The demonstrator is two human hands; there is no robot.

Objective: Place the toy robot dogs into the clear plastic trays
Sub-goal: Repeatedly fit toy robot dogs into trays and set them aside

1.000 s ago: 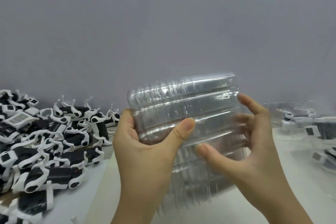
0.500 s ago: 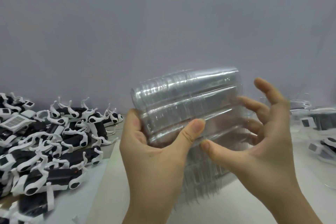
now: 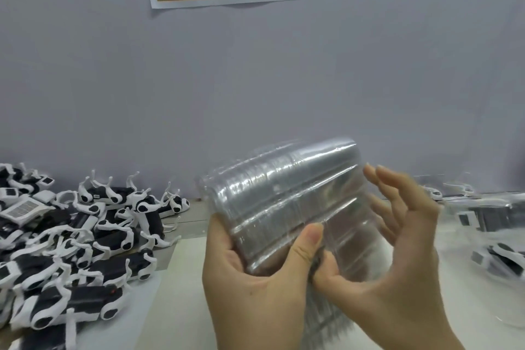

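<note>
Thumb of right hand (image 3: 397,278) has shifted to tray stack (image 3: 284,193) near edge, fingers straight; left hand (image 3: 255,287) grips it; toy dogs (image 3: 85,236) well left.

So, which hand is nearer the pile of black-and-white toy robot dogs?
Left. The left hand grips the stack of clear plastic trays just right of the pile of black-and-white toy robot dogs; the right hand touches the stack's far side, farther away.

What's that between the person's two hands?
A nested stack of clear plastic trays, seen in the head view: the left hand grips it, the right hand touches its right side.
</note>
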